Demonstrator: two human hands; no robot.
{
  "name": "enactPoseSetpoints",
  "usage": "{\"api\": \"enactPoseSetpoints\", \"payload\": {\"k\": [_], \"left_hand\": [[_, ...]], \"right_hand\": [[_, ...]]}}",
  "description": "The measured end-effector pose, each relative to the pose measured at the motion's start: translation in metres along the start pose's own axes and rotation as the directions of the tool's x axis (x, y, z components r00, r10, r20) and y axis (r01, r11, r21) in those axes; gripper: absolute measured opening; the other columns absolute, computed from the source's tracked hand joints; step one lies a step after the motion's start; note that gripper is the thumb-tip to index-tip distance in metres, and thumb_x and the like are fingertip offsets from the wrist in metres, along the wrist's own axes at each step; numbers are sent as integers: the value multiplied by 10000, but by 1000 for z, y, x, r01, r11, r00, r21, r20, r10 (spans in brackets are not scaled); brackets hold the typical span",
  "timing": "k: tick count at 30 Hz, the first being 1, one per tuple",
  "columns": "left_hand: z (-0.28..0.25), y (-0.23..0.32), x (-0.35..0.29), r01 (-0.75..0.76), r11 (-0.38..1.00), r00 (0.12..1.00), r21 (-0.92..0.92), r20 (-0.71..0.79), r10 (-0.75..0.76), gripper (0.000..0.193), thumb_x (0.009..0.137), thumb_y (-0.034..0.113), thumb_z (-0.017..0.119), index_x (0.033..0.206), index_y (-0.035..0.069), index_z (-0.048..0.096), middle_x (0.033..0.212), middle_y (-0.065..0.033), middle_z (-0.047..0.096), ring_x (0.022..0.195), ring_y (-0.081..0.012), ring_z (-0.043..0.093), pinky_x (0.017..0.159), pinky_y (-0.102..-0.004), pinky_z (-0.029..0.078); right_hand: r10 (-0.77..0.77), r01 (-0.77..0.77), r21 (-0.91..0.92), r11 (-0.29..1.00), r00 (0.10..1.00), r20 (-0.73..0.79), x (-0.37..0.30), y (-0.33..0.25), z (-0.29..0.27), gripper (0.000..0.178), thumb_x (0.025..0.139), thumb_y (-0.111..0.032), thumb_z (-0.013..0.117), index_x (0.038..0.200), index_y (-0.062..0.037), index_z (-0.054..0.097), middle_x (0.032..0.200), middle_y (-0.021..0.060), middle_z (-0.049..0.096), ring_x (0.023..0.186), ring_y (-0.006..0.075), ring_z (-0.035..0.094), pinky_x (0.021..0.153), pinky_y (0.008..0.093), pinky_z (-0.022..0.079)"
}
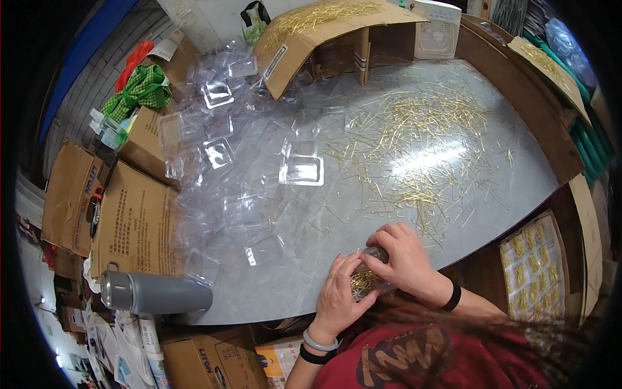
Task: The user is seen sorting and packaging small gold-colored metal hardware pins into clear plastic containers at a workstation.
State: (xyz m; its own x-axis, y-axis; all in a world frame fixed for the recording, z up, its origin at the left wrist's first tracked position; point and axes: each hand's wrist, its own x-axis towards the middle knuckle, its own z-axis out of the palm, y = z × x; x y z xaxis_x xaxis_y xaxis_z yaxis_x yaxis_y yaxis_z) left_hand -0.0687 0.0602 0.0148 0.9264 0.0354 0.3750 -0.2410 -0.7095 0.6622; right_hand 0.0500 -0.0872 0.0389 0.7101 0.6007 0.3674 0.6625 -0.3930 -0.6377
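Close to the table's front edge, both hands are closed around a small transparent plastic pack [365, 283] with gold wire hooks inside. My left hand [338, 290] grips its left side, fingers along the upper edge and thumb beneath. The fingers of my right hand [400, 254] bend over its upper right part and press on it. Parts of the pack are hidden by the fingers. Just beyond the hands lies a loose spread of gold wire hooks [421, 129]. To the left is a heap of empty transparent plastic clamshells [245, 211].
A grey bottle [165, 293] lies at the table's front left. Cardboard boxes [133, 227] line the left side. A cardboard shelf [346, 26] with hooks on top stands at the back. Filled packs [532, 269] sit in a carton at the lower right.
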Motion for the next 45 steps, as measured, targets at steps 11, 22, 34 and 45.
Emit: {"api": "enactPoseSetpoints", "payload": {"k": [11,22,34,45], "left_hand": [[3,1,-2,14,1000,999,1,-32,-14,803,742,216,853,1357,9,380,1354,-167,554,1239,-376,553,1147,-509,369],[4,0,-2,1,1000,999,22,-48,0,781,742,224,860,1329,16,388,1365,-163,552,1178,-375,583,1129,-537,383],[5,2,-1,-4,1000,999,22,-48,5,749,739,225,861,1302,34,406,1354,-164,565,1171,-367,588,1129,-537,382],[3,2,-1,4,1000,999,14,-35,-3,739,736,202,859,1308,31,423,1341,-162,579,1186,-357,587,1125,-527,391]], "right_hand": [[94,-92,237,967,996,5,-1,11,1,145,805,-119,707,939,-67,697,937,98,624,951,311,568,854,415,445],[-101,100,-19,995,994,-43,-18,6,-12,224,802,-142,742,1012,-79,695,1045,97,623,977,306,567,850,418,456],[-3,5,83,997,1000,-22,-7,16,-10,172,785,-81,745,936,-64,663,938,97,622,907,310,581,798,405,486],[-101,108,169,980,994,-50,2,12,-18,176,775,-54,729,943,-82,682,911,69,615,899,284,585,797,390,483]]}}
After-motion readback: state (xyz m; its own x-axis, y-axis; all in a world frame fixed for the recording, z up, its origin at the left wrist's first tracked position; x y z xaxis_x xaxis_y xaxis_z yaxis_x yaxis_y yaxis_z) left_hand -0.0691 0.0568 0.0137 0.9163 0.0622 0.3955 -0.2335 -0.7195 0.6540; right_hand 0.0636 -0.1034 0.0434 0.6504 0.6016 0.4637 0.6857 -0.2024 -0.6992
